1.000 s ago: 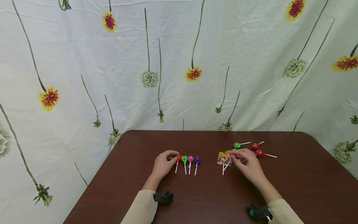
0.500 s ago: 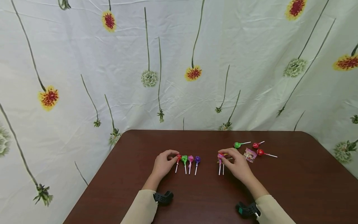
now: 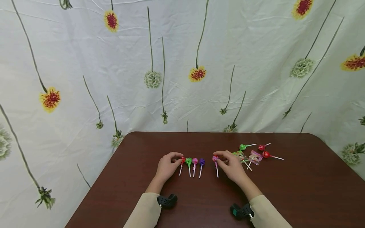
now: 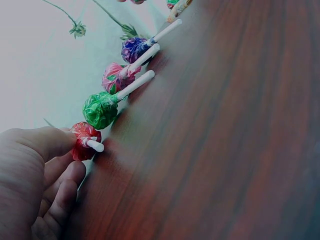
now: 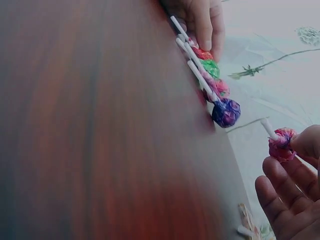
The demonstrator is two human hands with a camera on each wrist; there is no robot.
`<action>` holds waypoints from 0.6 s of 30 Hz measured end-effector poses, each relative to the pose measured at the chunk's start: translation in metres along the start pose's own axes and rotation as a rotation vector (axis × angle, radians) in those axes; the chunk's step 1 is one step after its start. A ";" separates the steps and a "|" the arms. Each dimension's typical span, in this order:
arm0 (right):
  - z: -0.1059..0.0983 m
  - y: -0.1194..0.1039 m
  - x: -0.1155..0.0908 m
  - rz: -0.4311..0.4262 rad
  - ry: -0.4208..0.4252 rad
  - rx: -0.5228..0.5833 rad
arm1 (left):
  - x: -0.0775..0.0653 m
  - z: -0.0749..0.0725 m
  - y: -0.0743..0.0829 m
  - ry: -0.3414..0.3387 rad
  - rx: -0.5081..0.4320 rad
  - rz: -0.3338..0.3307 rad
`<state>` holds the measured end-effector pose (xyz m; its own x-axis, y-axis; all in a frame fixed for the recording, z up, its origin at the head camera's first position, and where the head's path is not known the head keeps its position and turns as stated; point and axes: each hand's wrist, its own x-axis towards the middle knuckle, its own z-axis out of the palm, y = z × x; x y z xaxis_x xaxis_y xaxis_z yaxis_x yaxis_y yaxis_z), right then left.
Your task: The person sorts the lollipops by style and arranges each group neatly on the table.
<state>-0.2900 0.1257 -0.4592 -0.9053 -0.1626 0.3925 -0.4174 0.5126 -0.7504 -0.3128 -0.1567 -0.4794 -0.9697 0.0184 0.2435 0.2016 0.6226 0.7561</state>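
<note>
My left hand [image 3: 166,167] pinches the head of a red lollipop [image 4: 84,140] between thumb and finger, at the left end of a row. Beside it in that row lie a green lollipop [image 3: 188,161], a pink lollipop [image 3: 195,161] and a purple lollipop [image 3: 202,162], sticks toward me. To the row's right, my right hand [image 3: 233,168] holds a pink-and-purple lollipop [image 3: 215,159] by its round head, its white stick also pointing toward me. A gap separates this one from the purple lollipop.
Right of the right hand lie a flat green-wrapped lollipop [image 3: 240,155] and a flat pink-wrapped one [image 3: 255,157]. Behind them are another green lollipop [image 3: 242,147] and two red lollipops [image 3: 266,154]. The brown table [image 3: 182,202] ends at a flowered white cloth [image 3: 171,63].
My right hand has picked up the pink-and-purple lollipop and carried it left toward the row, uncovering the flat-wrapped lollipops. The left hand stays on the red lollipop.
</note>
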 end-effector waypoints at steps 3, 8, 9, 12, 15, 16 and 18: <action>0.006 -0.002 0.002 0.009 0.000 -0.015 | 0.000 0.000 0.000 0.000 -0.002 0.012; 0.016 -0.004 0.006 0.029 0.000 -0.043 | 0.000 0.000 0.000 -0.002 -0.010 0.007; 0.018 -0.004 0.007 0.029 0.002 -0.043 | 0.000 0.000 0.000 -0.003 -0.010 0.006; 0.022 -0.004 0.008 0.034 0.000 -0.047 | 0.000 -0.001 0.000 -0.007 -0.012 0.000; 0.026 -0.004 0.009 0.052 -0.012 -0.044 | 0.000 -0.001 0.000 -0.007 -0.010 -0.002; 0.026 -0.004 0.009 0.051 -0.013 -0.046 | 0.000 -0.001 0.001 -0.007 -0.011 -0.004; 0.027 -0.003 0.008 0.053 -0.012 -0.046 | 0.000 -0.001 0.001 -0.010 -0.013 0.000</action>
<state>-0.2983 0.0997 -0.4678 -0.9269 -0.1447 0.3463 -0.3654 0.5587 -0.7445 -0.3128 -0.1566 -0.4778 -0.9710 0.0263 0.2377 0.2035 0.6126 0.7637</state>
